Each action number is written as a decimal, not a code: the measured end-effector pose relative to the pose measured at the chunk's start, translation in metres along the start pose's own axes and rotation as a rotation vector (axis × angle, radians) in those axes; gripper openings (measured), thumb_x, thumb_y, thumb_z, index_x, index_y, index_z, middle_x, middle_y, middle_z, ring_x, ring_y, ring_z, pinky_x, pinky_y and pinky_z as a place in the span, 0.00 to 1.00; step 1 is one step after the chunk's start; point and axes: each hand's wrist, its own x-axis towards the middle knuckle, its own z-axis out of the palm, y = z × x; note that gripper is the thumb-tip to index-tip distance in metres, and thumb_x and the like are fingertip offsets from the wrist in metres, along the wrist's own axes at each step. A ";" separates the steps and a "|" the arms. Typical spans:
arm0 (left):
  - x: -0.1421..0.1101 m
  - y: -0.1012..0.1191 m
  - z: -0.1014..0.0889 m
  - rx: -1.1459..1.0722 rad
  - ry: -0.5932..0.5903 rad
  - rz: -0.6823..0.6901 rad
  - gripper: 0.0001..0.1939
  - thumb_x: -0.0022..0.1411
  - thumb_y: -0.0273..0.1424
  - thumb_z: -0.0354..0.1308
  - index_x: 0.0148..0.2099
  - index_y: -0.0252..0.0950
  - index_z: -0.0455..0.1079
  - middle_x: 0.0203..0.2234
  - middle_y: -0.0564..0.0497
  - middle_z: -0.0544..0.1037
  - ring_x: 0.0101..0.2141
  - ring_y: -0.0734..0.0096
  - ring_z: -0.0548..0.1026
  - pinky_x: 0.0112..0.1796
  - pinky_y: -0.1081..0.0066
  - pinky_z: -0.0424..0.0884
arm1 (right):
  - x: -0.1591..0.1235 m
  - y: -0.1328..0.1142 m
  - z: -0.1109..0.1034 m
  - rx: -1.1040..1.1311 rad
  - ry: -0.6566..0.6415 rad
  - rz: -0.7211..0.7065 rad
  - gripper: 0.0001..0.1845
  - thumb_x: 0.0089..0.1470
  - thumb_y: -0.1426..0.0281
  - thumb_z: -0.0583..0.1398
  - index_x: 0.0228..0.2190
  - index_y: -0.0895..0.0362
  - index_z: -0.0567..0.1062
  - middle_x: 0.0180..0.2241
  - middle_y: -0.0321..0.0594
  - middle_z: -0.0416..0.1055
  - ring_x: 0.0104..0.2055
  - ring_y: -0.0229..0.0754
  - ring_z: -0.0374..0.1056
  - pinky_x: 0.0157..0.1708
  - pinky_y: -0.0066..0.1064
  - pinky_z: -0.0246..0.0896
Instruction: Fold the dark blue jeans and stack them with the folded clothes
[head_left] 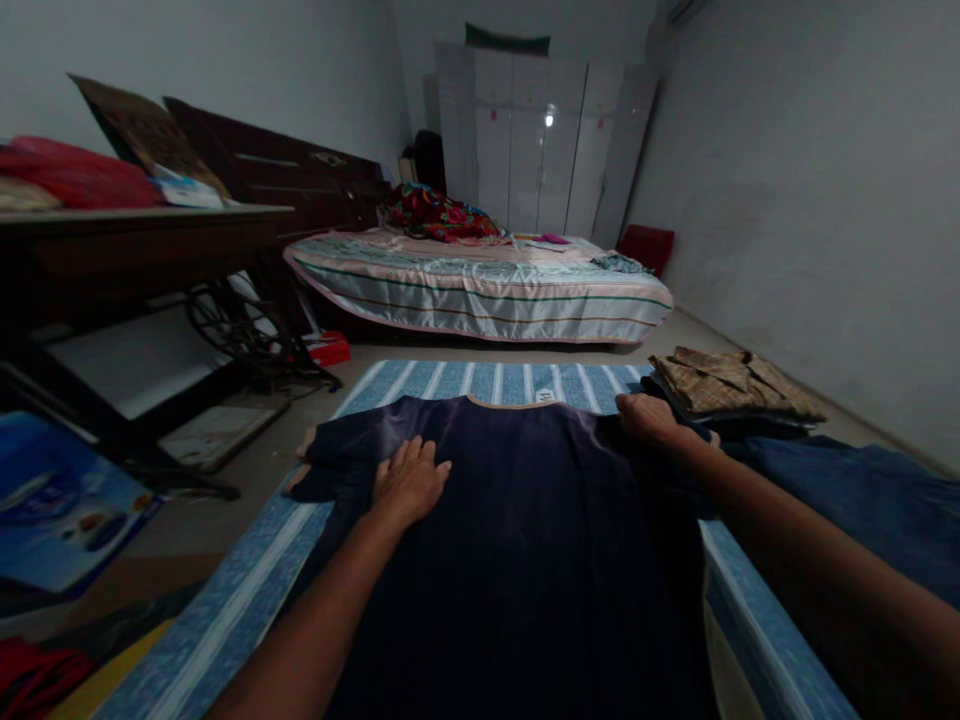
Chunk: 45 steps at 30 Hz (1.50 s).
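A dark navy short-sleeved shirt [517, 540] lies spread over a blue-and-white striped board or table [442, 378], its neckline toward the far end. My left hand [411, 480] rests flat on the shirt's left shoulder area, fingers stretched out. At the right shoulder, my right hand [646, 416] is closed, with its fingers curled on the cloth there. A small pale label with a mark shows at the neckline. The right sleeve is partly hidden behind my right forearm.
Folded clothes [731, 385] are stacked at the right, with blue denim [855, 500] beside them. A sewing-machine table [150, 230] and a blue box [67, 500] stand at the left. Beyond is a bed [487, 295], then a white wardrobe [532, 140].
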 end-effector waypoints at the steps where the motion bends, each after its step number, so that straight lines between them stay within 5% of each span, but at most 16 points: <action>1: 0.005 0.004 -0.007 -0.007 -0.036 -0.012 0.28 0.64 0.43 0.43 0.58 0.31 0.64 0.59 0.37 0.63 0.59 0.50 0.61 0.53 0.52 0.60 | 0.001 0.003 -0.001 -0.001 0.006 -0.002 0.18 0.61 0.72 0.48 0.48 0.63 0.70 0.43 0.56 0.72 0.48 0.49 0.69 0.42 0.33 0.61; 4: 0.025 0.018 -0.021 0.014 -0.031 -0.062 0.24 0.63 0.43 0.44 0.47 0.31 0.72 0.48 0.36 0.75 0.49 0.48 0.71 0.48 0.52 0.64 | 0.004 0.011 -0.002 0.011 -0.022 -0.006 0.19 0.63 0.64 0.48 0.47 0.62 0.71 0.43 0.55 0.72 0.46 0.49 0.70 0.40 0.33 0.61; 7: 0.048 0.028 -0.014 0.009 0.165 0.124 0.23 0.64 0.40 0.44 0.50 0.31 0.69 0.54 0.38 0.70 0.56 0.54 0.65 0.52 0.59 0.61 | 0.008 0.014 0.003 0.018 -0.079 -0.033 0.25 0.62 0.54 0.48 0.43 0.59 0.74 0.42 0.51 0.74 0.45 0.48 0.71 0.37 0.31 0.62; 9: 0.061 0.030 -0.001 -0.025 0.194 0.204 0.24 0.65 0.41 0.43 0.54 0.32 0.66 0.60 0.39 0.62 0.60 0.57 0.58 0.54 0.61 0.59 | 0.009 0.013 0.005 0.008 -0.106 -0.065 0.24 0.60 0.52 0.50 0.40 0.57 0.76 0.40 0.47 0.75 0.43 0.47 0.71 0.35 0.29 0.61; 14: 0.080 0.027 0.023 -0.085 0.074 0.091 0.32 0.67 0.47 0.35 0.64 0.31 0.53 0.65 0.38 0.52 0.64 0.54 0.48 0.59 0.50 0.48 | 0.010 0.009 0.003 -0.061 -0.032 -0.086 0.20 0.60 0.59 0.52 0.45 0.58 0.73 0.43 0.51 0.73 0.48 0.50 0.68 0.40 0.32 0.58; 23: 0.095 0.026 0.016 -0.051 0.023 0.018 0.38 0.63 0.54 0.32 0.65 0.36 0.52 0.66 0.39 0.48 0.64 0.46 0.46 0.56 0.39 0.47 | -0.002 -0.001 0.015 -0.096 0.077 -0.044 0.16 0.62 0.69 0.48 0.45 0.62 0.70 0.44 0.53 0.71 0.47 0.51 0.66 0.41 0.35 0.56; 26: 0.099 0.024 0.018 -0.046 0.025 0.014 0.38 0.62 0.55 0.32 0.66 0.36 0.51 0.66 0.39 0.47 0.64 0.46 0.45 0.57 0.40 0.46 | -0.025 -0.022 0.006 -0.067 0.153 -0.122 0.16 0.63 0.69 0.46 0.46 0.61 0.69 0.46 0.51 0.69 0.49 0.49 0.64 0.44 0.34 0.55; 31: 0.100 0.024 0.019 -0.021 0.015 0.004 0.39 0.62 0.55 0.31 0.67 0.36 0.48 0.66 0.40 0.45 0.64 0.47 0.43 0.57 0.41 0.45 | -0.047 -0.048 0.022 0.223 0.141 -0.513 0.22 0.64 0.61 0.46 0.55 0.57 0.63 0.54 0.46 0.64 0.55 0.44 0.59 0.52 0.33 0.52; 35: 0.099 0.023 0.018 -0.016 0.002 0.001 0.39 0.63 0.54 0.31 0.67 0.37 0.47 0.66 0.42 0.45 0.65 0.49 0.44 0.58 0.42 0.45 | -0.030 -0.022 0.054 0.281 0.049 -0.322 0.29 0.64 0.56 0.44 0.60 0.59 0.58 0.62 0.50 0.52 0.64 0.50 0.47 0.59 0.44 0.44; 38: 0.098 0.023 0.015 -0.020 0.007 0.004 0.38 0.63 0.54 0.32 0.67 0.37 0.47 0.66 0.42 0.45 0.65 0.49 0.43 0.58 0.42 0.45 | -0.020 -0.003 0.059 0.277 0.061 -0.216 0.26 0.65 0.59 0.44 0.58 0.58 0.61 0.61 0.50 0.54 0.63 0.48 0.50 0.59 0.42 0.46; 42: 0.090 0.028 0.011 -0.018 0.042 0.001 0.35 0.65 0.51 0.34 0.65 0.34 0.53 0.65 0.38 0.50 0.64 0.48 0.47 0.57 0.44 0.49 | -0.029 -0.016 0.046 0.252 0.124 -0.202 0.24 0.64 0.59 0.46 0.56 0.57 0.63 0.59 0.50 0.57 0.59 0.49 0.55 0.56 0.42 0.50; 45: 0.077 0.034 0.011 0.023 0.140 0.090 0.33 0.66 0.48 0.35 0.63 0.31 0.55 0.64 0.37 0.52 0.64 0.51 0.47 0.58 0.46 0.48 | -0.044 -0.034 0.044 0.272 0.146 -0.338 0.27 0.63 0.56 0.46 0.58 0.56 0.61 0.61 0.49 0.54 0.62 0.49 0.51 0.58 0.42 0.47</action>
